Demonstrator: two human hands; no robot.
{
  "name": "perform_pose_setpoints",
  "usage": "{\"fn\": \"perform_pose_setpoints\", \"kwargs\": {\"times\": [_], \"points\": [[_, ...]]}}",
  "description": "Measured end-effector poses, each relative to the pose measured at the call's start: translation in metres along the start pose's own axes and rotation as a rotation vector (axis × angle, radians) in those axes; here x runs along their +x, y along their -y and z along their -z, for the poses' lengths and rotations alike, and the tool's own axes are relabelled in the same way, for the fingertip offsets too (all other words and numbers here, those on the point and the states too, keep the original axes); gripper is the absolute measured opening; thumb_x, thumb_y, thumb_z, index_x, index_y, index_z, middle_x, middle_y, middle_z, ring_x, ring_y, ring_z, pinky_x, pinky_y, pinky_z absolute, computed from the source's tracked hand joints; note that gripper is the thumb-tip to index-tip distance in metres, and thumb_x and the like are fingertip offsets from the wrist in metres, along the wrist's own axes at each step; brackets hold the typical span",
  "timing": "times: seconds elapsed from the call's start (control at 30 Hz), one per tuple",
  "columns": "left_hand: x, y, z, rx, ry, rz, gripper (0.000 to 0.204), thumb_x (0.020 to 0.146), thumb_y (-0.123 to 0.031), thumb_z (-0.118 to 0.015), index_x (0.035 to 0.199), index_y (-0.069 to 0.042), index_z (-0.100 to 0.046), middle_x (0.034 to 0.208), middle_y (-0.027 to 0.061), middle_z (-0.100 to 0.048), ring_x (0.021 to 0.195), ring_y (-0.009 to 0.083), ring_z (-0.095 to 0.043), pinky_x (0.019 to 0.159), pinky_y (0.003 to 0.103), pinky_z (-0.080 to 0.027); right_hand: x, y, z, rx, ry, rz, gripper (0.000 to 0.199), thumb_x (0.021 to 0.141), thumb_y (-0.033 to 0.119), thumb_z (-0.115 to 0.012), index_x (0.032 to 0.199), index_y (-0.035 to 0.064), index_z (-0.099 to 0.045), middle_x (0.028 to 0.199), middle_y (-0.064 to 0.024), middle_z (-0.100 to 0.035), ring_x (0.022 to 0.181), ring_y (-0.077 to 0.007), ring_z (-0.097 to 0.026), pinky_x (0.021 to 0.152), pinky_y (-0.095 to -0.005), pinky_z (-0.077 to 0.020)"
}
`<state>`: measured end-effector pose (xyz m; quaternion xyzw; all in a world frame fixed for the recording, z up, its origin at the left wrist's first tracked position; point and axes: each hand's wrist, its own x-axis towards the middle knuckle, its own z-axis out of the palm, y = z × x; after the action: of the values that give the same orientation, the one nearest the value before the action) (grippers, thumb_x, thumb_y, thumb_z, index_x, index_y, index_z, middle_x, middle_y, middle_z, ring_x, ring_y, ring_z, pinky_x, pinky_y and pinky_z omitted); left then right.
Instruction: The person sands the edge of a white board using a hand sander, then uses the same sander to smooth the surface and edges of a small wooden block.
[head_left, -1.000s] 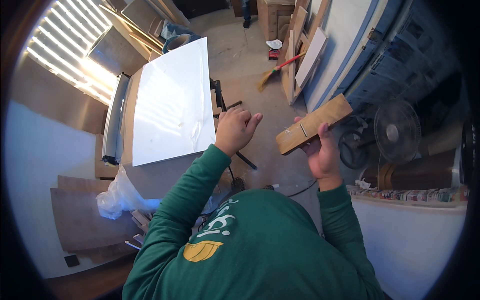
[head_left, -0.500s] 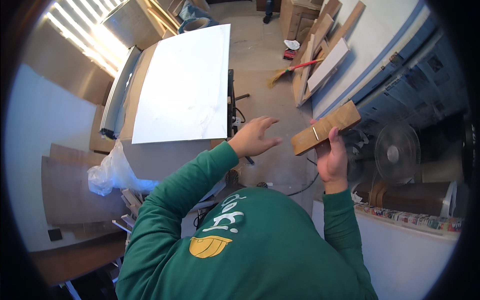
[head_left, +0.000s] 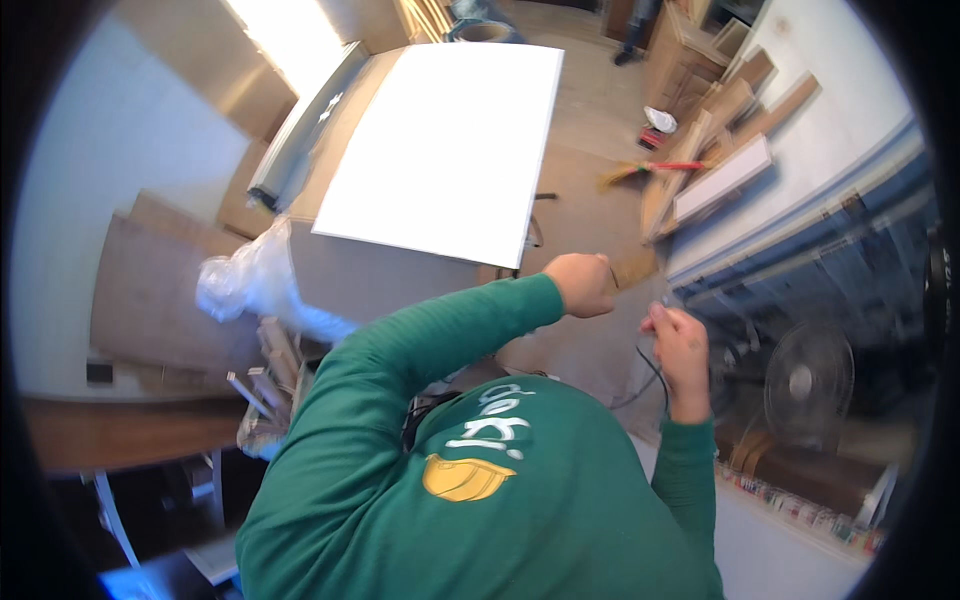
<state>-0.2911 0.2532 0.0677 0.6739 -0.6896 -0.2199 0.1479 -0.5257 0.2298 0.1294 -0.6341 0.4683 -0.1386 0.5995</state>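
Note:
My left hand (head_left: 583,285) is closed on the near end of a wooden hand plane (head_left: 636,270), a tan block now blurred by motion. Most of its near end is hidden behind my fingers. Just to the right and nearer to me, my right hand (head_left: 683,345) is held up with its fingers curled and thumb pressed against them. A small greyish blur shows at those fingertips, too unclear to name. The two hands are apart.
A large white board (head_left: 445,150) lies on a worktable to the left. Wood offcuts (head_left: 735,115) and a red-handled broom (head_left: 660,168) lean by the right wall. A fan (head_left: 805,380) stands at right, and a dark cable (head_left: 655,375) runs below my right hand.
The hand plane has passed from my right hand to my left, whose spread fingers have closed. My right fingers have curled up. The view has shifted, so the board sits farther right.

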Motion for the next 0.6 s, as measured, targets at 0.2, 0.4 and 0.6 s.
{"fn": "perform_pose_setpoints", "kwargs": {"times": [0.2,0.4,0.6], "points": [[0.027,0.031,-0.040,-0.119,0.671,0.228,0.040,0.082,-0.042,-0.073,0.090,-0.002,-0.078,0.078,0.0121,-0.074,0.070,0.0244,-0.072,0.067,0.040,-0.059,-0.081,0.146,-0.074,0.226,1.195,0.959,0.059,0.095,0.011,-0.069,0.151,0.0042,-0.051,0.158,-0.0229,-0.043,0.149,-0.0431,-0.037,0.121,-0.0497,-0.0303],[0.002,0.045,-0.071,-0.182,0.760,0.273,0.049,0.085,-0.043,-0.071,0.099,0.004,-0.076,0.085,0.0177,-0.075,0.071,0.0252,-0.073,0.066,0.041,-0.059,-0.063,0.151,-0.132,-0.212,1.167,0.952,0.061,0.107,0.048,-0.044,0.162,0.0228,-0.035,0.171,-0.0161,-0.018,0.158,-0.0411,-0.012,0.125,-0.0598,-0.0103],[0.002,0.075,-0.130,-0.019,0.806,0.254,0.049,0.089,-0.049,-0.065,0.093,-0.001,-0.077,0.082,0.0175,-0.075,0.069,0.0274,-0.073,0.064,0.043,-0.059,-0.008,0.042,-0.078,-0.624,0.578,0.066,0.034,0.099,0.033,-0.064,0.111,0.0007,-0.070,0.121,-0.0238,-0.069,0.120,-0.0314,-0.063,0.102,-0.0522,-0.0488]]}}
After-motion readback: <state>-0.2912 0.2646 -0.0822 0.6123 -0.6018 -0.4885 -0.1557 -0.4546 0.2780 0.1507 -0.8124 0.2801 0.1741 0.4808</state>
